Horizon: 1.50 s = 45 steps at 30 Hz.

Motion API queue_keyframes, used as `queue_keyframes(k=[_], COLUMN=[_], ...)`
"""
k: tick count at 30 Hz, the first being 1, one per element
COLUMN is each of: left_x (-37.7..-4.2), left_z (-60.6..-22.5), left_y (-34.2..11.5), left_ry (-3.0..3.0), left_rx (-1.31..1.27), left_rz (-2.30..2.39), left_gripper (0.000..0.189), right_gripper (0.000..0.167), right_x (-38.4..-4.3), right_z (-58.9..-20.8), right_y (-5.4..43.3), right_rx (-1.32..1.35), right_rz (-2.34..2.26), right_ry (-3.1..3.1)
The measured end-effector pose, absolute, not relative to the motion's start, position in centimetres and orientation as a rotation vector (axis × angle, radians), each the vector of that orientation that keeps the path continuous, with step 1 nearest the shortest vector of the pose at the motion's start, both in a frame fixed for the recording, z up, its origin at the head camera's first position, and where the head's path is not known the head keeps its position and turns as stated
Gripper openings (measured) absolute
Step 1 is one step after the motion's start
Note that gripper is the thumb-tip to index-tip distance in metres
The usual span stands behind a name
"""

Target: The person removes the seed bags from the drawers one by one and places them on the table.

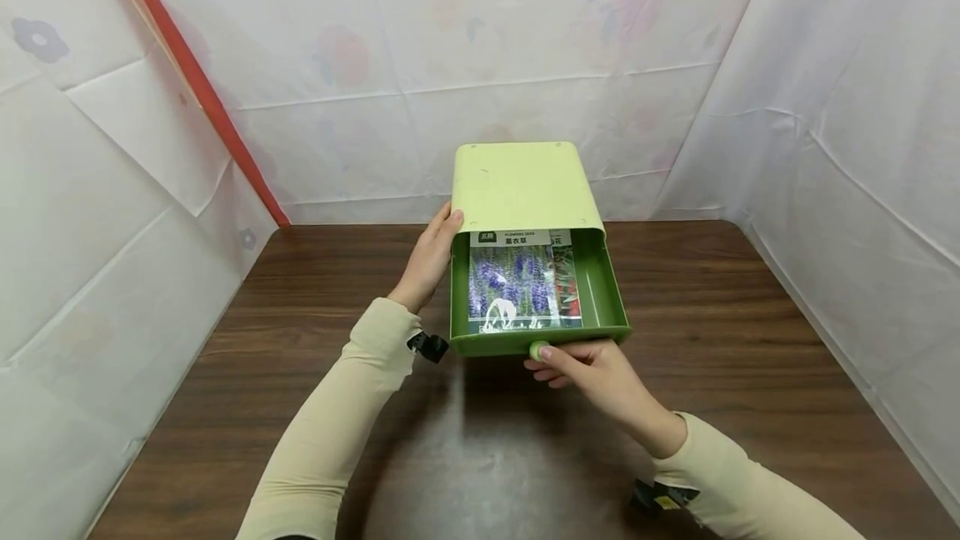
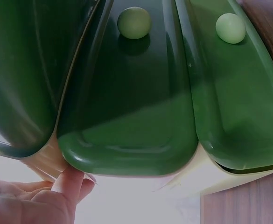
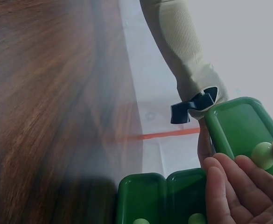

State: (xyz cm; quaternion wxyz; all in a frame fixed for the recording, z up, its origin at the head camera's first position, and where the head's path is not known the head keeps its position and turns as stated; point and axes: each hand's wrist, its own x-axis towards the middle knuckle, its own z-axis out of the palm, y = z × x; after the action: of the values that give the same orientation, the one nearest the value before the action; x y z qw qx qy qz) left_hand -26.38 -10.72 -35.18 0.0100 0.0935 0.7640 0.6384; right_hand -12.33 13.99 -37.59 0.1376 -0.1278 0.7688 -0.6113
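A small pale-green cabinet with a stack of green drawers stands toward the back of the table. Its top drawer is pulled out toward me. Inside lie a flower seed packet printed with purple blooms and, partly under it, another packet with red flowers. My right hand pinches the drawer's round knob. Along the cabinet's left side rests my left hand, its thumb near the top front corner. In the left wrist view, the middle drawer and bottom drawer are closed.
The cabinet stands on a dark wood-grain table. Pale printed sheeting hangs behind it and on both sides, with a red strip at the left. A dark strap piece sits on each wrist.
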Motion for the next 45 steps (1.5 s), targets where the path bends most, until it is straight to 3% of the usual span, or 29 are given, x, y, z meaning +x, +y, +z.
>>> queue_keyframes(k=[15,28,38,45], left_x=[-26.2,-26.1,-26.3,-26.3], left_z=[-35.2,-35.3,-35.5,-35.7], left_y=[-10.8,-10.7,-10.7,-10.8], left_ry=[2.406,2.394,2.373,2.376], left_rx=[0.277,0.319,0.342,0.333], left_rz=[1.960,1.973,1.977,1.979], left_gripper=[0.071,0.072,0.071,0.074], right_gripper=[0.040,0.014,0.028,0.036], right_x=[-12.1,-11.3,-13.7,-16.5], right_z=[-36.8,-32.2,-28.4,-28.4], right_y=[14.5,16.6,16.5,15.5], right_rx=[-0.391,-0.921,-1.255,-1.116], right_rz=[-1.688,-1.645,-1.260,-0.984], right_ry=[2.242,2.465,3.083,3.124])
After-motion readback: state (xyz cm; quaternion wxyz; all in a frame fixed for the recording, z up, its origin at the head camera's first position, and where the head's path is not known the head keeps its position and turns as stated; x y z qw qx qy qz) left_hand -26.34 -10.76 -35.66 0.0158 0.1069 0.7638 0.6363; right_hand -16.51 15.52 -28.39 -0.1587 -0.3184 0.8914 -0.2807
